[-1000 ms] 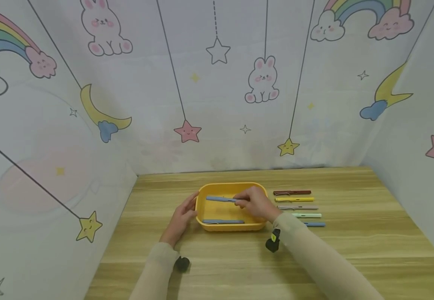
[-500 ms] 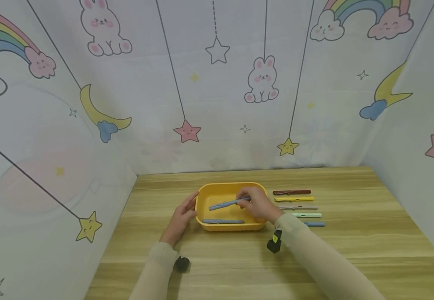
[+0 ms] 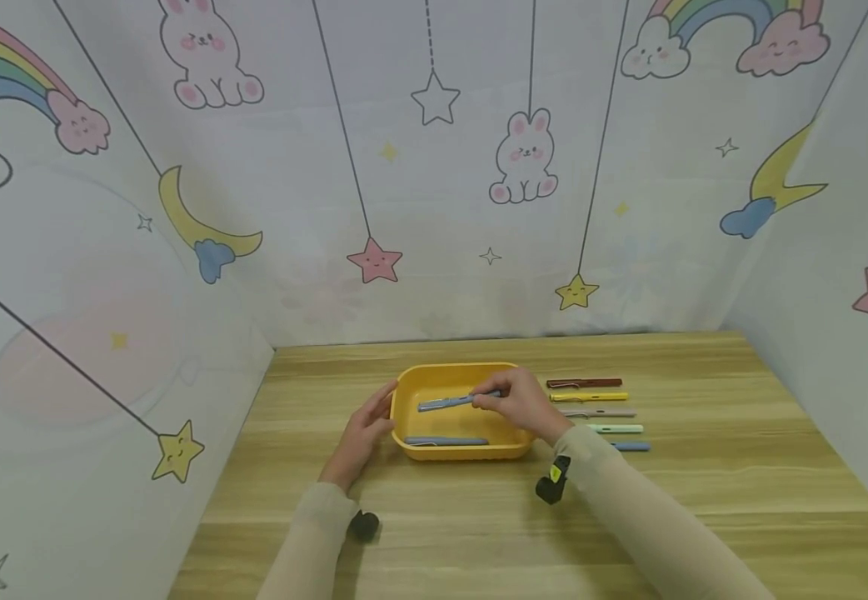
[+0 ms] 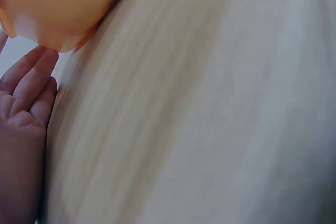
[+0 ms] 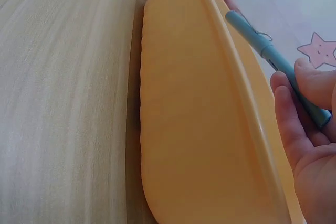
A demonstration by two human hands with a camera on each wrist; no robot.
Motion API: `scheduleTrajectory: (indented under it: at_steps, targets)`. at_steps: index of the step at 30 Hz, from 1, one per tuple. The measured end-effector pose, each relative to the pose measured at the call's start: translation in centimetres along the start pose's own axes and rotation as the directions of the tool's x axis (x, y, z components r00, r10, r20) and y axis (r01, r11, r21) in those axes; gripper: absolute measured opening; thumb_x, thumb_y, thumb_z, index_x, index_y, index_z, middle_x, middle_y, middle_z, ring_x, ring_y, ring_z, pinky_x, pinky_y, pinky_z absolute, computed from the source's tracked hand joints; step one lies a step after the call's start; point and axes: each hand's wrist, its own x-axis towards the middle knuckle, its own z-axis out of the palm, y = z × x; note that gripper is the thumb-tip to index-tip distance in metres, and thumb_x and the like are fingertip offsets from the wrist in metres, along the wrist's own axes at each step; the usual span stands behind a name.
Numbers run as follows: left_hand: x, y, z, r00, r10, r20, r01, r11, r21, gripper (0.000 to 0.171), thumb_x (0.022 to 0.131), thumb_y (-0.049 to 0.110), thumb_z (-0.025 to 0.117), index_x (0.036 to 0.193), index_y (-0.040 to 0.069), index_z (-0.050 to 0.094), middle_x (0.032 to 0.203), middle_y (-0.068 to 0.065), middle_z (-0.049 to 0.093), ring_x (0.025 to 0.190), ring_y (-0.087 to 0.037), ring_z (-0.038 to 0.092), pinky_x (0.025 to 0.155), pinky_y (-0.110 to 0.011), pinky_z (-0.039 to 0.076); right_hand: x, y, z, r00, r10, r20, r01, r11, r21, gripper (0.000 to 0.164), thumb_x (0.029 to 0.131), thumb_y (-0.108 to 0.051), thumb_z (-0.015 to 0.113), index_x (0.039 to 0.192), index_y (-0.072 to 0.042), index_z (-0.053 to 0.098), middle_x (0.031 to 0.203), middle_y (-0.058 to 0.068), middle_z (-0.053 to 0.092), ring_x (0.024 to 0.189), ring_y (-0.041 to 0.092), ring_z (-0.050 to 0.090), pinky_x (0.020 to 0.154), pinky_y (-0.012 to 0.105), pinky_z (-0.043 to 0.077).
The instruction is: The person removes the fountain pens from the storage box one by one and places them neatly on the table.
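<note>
My right hand (image 3: 520,406) pinches a blue pen (image 3: 441,405) between thumb and fingers, over the inside of a yellow plastic basket (image 3: 471,453). The right wrist view shows the same pen (image 5: 262,45) capped, its clip standing out and its capped end pointing away from the palm. At the basket's left end lies my left hand (image 3: 359,437), its extended fingers touching the outer wall. In the left wrist view the fingertips (image 4: 50,56) meet the basket's wall (image 4: 58,9) from below. Another blue pen (image 3: 445,441) lies along the inside of the basket's front wall.
Right of the basket, several pens lie in a column: dark red (image 3: 584,383), yellow (image 3: 589,397), greyish pink (image 3: 606,413), mint green (image 3: 617,429) and blue (image 3: 632,447). My right sleeve partly covers the nearest ones. A printed curtain (image 3: 434,208) stands behind the wooden table (image 3: 449,525).
The held pen's left end has dipped, then risen a little, as the right hand shifted slightly right. The left hand, the basket and the pen lying in it have stayed in place.
</note>
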Motion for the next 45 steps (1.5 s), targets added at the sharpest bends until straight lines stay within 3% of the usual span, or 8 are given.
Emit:
scheduleTrajectory:
  at_steps: [6,12,22,27,37,45]
  targets:
    - [0.0,0.0,0.0,1.0,0.002,0.0,-0.002,1.0,-0.014,0.067,0.098,0.0,0.055,0.162,0.013,0.041,0.164,-0.017,0.042,0.152,-0.034,0.04,0.122,-0.053,0.03,-0.3,0.4,-0.2,1.0,-0.024,-0.009,0.025,0.998,0.05,0.011,0.093,-0.016,0.08,0.103,-0.014,0.085,0.103,0.003,0.08,0.087,0.017,0.073,0.074,0.027,0.06]
    - [0.1,0.0,0.0,1.0,0.004,-0.004,-0.004,1.0,-0.004,0.067,0.097,-0.002,0.055,0.162,0.011,0.041,0.164,-0.018,0.042,0.152,-0.034,0.04,0.121,-0.046,0.033,-0.8,0.2,-0.8,0.999,-0.029,-0.029,0.031,0.998,0.062,0.014,0.093,-0.012,0.08,0.106,-0.011,0.084,0.107,0.005,0.079,0.09,0.016,0.072,0.078,0.027,0.061]
    - [0.2,0.0,0.0,1.0,0.013,-0.012,-0.013,1.0,0.009,0.066,0.097,-0.002,0.055,0.161,0.011,0.042,0.164,-0.018,0.043,0.151,-0.034,0.041,0.118,-0.035,0.038,-1.9,0.6,-2.3,0.994,-0.065,-0.083,0.07,0.995,0.07,0.022,0.093,-0.012,0.08,0.114,-0.006,0.082,0.111,0.008,0.079,0.088,0.019,0.071,0.07,0.025,0.059]
    - [0.2,-0.1,0.0,1.0,0.02,-0.014,-0.02,1.0,-0.001,0.066,0.097,-0.003,0.056,0.161,0.009,0.042,0.163,-0.02,0.042,0.151,-0.036,0.04,0.116,-0.029,0.039,-2.7,0.8,-3.2,0.994,-0.055,-0.095,0.064,0.994,0.094,0.027,0.094,-0.014,0.079,0.119,-0.005,0.08,0.116,0.009,0.079,0.091,0.017,0.072,0.074,0.034,0.061]
    - [0.1,-0.1,0.1,1.0,0.003,-0.01,-0.003,1.0,-0.007,0.066,0.098,-0.001,0.056,0.161,0.01,0.043,0.165,-0.016,0.041,0.152,-0.033,0.039,0.121,-0.04,0.034,-4.0,2.4,-5.0,0.989,-0.062,-0.137,0.082,0.986,0.147,0.026,0.092,-0.015,0.081,0.117,-0.006,0.081,0.118,0.01,0.078,0.095,0.014,0.074,0.079,0.03,0.062]
    - [0.2,-0.2,0.0,1.0,0.016,-0.009,-0.016,1.0,0.008,0.066,0.098,-0.001,0.057,0.161,0.01,0.043,0.164,-0.018,0.042,0.151,-0.034,0.041,0.118,-0.034,0.037,-5.2,3.1,-6.6,0.986,-0.074,-0.148,0.099,0.98,0.174,0.03,0.093,-0.015,0.08,0.12,-0.002,0.079,0.12,0.015,0.077,0.092,0.016,0.075,0.076,0.033,0.063]
